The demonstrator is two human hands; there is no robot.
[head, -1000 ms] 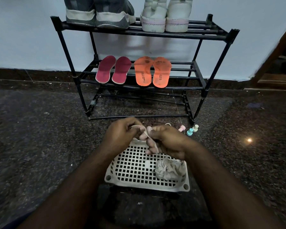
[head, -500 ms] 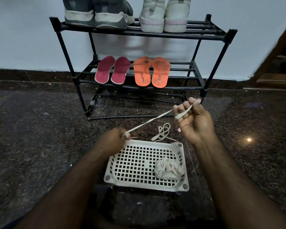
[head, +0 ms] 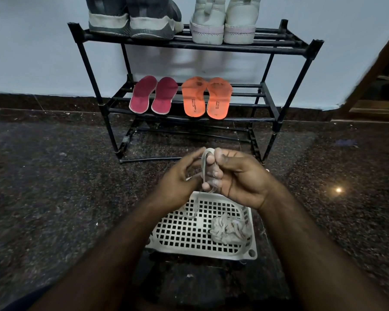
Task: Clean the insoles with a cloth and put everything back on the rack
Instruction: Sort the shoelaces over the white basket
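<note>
i'm winding the flat off-white shoelace (head: pixel 204 167) round my right hand (head: pixel 236 176), fingers curled through the loop; my left hand (head: pixel 177 178) pinches the strand. keep turns snug. red (head: pixel 153 95) and orange foam insoles (head: pixel 206 98) sit on the black metal rack (head: pixel 276 102).

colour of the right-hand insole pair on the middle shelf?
Orange insoles, with small dark print near the heels; the head view shows them.

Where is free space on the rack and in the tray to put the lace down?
Middle shelf: bare bars right of the orange insoles. White tray: open grid left of the bundled lace. Top shelf is crowded with shoes.
</note>
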